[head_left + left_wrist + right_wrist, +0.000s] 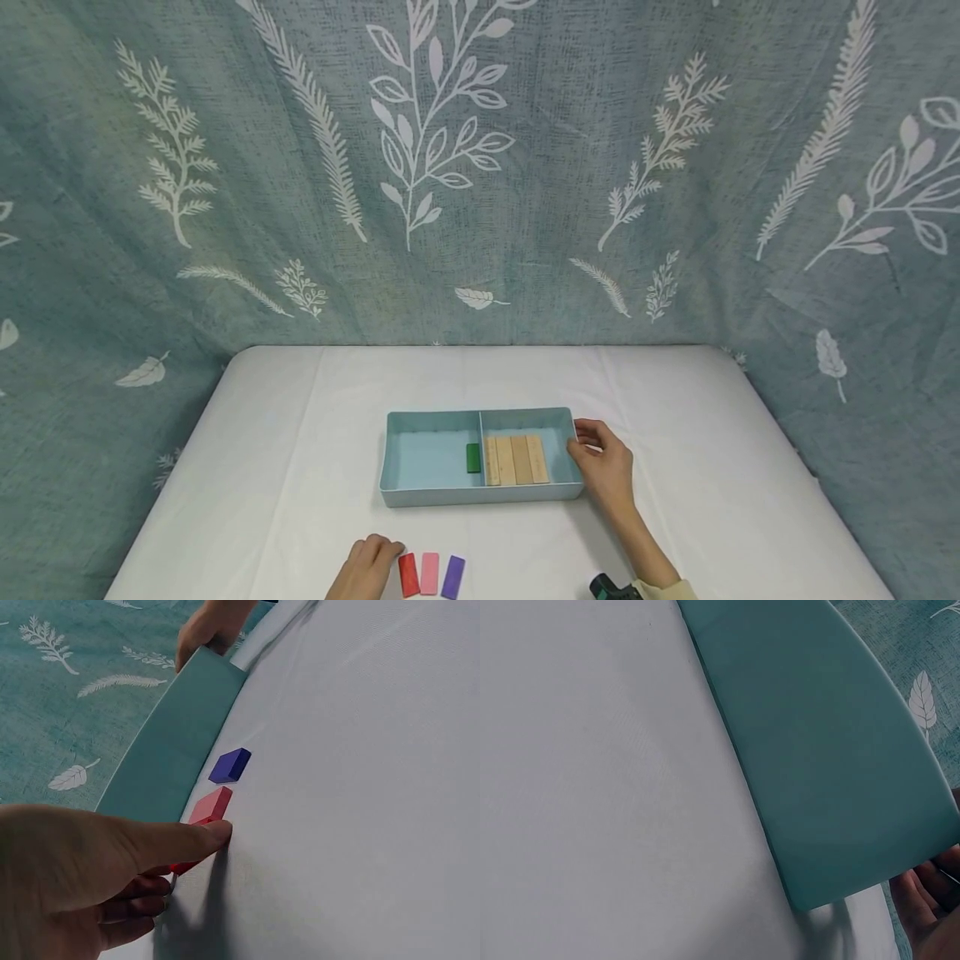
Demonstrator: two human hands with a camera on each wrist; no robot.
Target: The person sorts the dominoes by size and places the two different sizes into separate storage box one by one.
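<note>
Nearest, the left hand (363,572) is right at the red block (408,577), pinching or not I can't tell; pink block (429,573) and purple block (453,577) lie alongside. Beyond, the right hand (611,472) grips the blue tray's (483,497) right end, green block (472,458) left of the divider (482,450), wooden blocks (521,461) right.

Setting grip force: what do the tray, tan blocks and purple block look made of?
Tray: probably plastic, matte; thin, smooth, evenly coloured walls.
Tan blocks: likely bare wood, unpolished; tone varies between pieces.
Purple block: painted wood or plastic, can't tell; matte-looking, no grain shows.
</note>
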